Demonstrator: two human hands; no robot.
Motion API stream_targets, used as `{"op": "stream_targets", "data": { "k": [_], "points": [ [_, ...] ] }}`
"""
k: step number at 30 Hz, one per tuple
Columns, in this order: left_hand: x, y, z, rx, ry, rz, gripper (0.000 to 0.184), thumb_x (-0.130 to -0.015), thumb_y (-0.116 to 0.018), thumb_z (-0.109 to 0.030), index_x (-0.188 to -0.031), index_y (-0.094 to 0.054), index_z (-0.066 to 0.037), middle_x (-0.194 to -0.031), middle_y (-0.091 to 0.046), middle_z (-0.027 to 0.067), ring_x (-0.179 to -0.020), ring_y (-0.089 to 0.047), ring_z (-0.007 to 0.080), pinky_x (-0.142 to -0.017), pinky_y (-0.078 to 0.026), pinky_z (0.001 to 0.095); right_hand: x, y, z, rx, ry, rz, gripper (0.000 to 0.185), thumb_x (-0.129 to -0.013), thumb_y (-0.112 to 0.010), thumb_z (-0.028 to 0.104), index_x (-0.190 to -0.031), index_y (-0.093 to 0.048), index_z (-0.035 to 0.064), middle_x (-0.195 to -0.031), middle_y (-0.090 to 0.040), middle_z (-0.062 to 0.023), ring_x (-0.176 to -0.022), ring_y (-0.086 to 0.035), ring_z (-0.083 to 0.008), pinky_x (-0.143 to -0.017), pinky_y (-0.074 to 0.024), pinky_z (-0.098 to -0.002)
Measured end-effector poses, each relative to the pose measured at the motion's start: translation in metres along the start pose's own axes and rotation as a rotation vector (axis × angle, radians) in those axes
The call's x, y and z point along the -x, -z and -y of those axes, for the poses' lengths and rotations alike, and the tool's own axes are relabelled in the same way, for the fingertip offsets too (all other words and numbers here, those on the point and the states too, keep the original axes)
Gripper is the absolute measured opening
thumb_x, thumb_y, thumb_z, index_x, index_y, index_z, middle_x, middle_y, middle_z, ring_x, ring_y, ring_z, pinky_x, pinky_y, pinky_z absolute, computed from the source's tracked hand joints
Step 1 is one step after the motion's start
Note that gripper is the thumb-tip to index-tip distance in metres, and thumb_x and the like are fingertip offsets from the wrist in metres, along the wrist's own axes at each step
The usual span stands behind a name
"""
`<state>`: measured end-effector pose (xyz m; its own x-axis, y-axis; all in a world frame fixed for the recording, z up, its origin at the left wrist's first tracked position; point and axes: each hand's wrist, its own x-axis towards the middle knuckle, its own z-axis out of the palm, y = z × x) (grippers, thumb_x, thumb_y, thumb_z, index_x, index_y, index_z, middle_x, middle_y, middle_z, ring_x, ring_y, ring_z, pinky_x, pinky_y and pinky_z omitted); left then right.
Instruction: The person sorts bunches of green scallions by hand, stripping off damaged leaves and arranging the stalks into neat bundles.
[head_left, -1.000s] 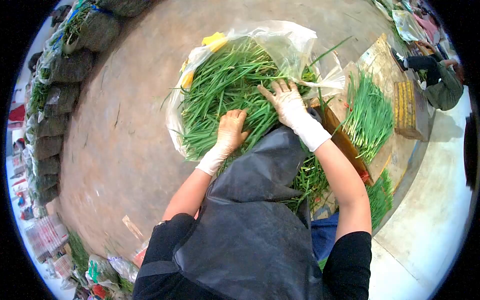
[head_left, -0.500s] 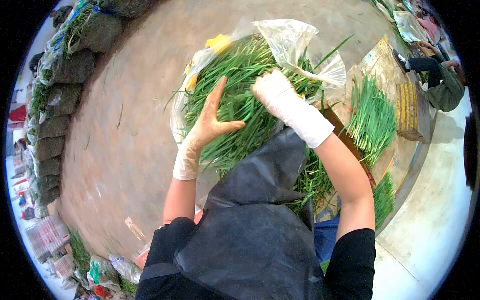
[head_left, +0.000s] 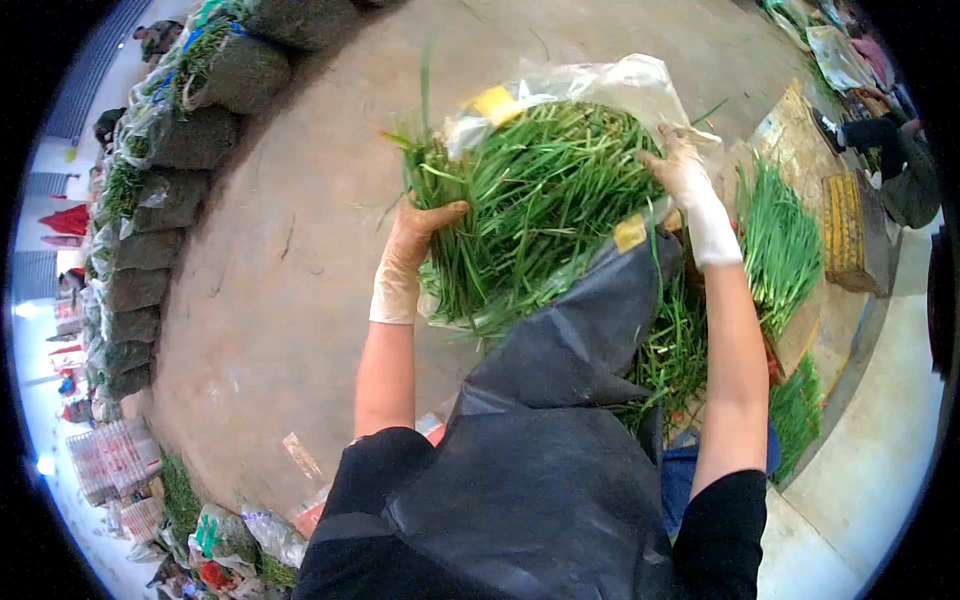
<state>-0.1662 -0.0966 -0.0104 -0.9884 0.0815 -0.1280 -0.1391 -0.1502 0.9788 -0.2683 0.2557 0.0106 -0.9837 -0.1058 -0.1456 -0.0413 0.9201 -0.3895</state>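
A large heap of long green stalks (head_left: 560, 190) lies in a clear plastic bag (head_left: 640, 80) with yellow patches, in front of my dark apron (head_left: 540, 440). At the heap's left edge my gloved left hand (head_left: 420, 235) is wrapped round a bunch of stalks, thumb across the front, tips sticking up. My gloved right hand (head_left: 680, 165) is at the bag's right rim, its fingers bent against the plastic; it seems to grip the film. The bag's lower side is hidden behind the stalks and the apron.
Neat green bundles (head_left: 780, 245) lie on a board at the right, beside a yellow-striped block (head_left: 850, 230). Loose stalks (head_left: 675, 350) sit by my right forearm. Full dark sacks (head_left: 190, 140) line the left. A seated person (head_left: 905, 170) is at the far right.
My left hand has closed on stalks at the left edge and lifted them. My right hand has moved right, from the heap to the bag's rim. The view has shifted.
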Motion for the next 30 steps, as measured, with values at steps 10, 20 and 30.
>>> {"op": "stream_targets", "data": {
  "k": [10, 20, 30],
  "points": [
    [0.008, -0.064, -0.07, -0.048, -0.179, -0.078, 0.047, -0.07, -0.077, -0.012, -0.112, -0.06, -0.003, -0.102, -0.064, 0.0044, -0.091, -0.059, 0.0152, -0.081, -0.048, 0.0301, 0.067, -0.055, 0.162, -1.022, 0.504, 0.264, 0.1, -0.067, -0.082, 0.028, -0.147, -0.024, 0.0126, -0.138, -0.044, -0.019, -0.124, -0.046, -0.0295, -0.103, -0.0376, -0.0363],
    [0.008, -0.058, -0.164, 0.096, -0.624, -0.12, 0.031, -0.074, -0.071, -0.006, -0.103, -0.062, 0.001, -0.094, -0.066, 0.0133, -0.091, -0.065, 0.0243, -0.085, -0.052, 0.0352, 0.06, -0.061, 0.1, 0.009, 0.51, 0.039, 0.08, -0.068, -0.078, 0.04, -0.134, -0.045, 0.011, -0.12, -0.057, -0.0186, -0.117, -0.05, -0.0337, -0.103, -0.0363, -0.0437],
    [0.036, -0.072, -0.215, 0.503, -0.781, 0.236, 0.046, -0.084, -0.057, -0.02, -0.125, -0.046, 0.0, -0.094, -0.056, 0.0069, -0.094, -0.058, 0.0239, -0.098, -0.042, 0.0412, 0.102, 0.06, 0.039, -0.921, 0.316, 0.025, 0.083, -0.075, -0.075, 0.031, -0.144, -0.032, 0.0159, -0.142, -0.043, -0.0129, -0.134, -0.036, -0.0304, -0.109, -0.0327, -0.0399]
  ]
}}
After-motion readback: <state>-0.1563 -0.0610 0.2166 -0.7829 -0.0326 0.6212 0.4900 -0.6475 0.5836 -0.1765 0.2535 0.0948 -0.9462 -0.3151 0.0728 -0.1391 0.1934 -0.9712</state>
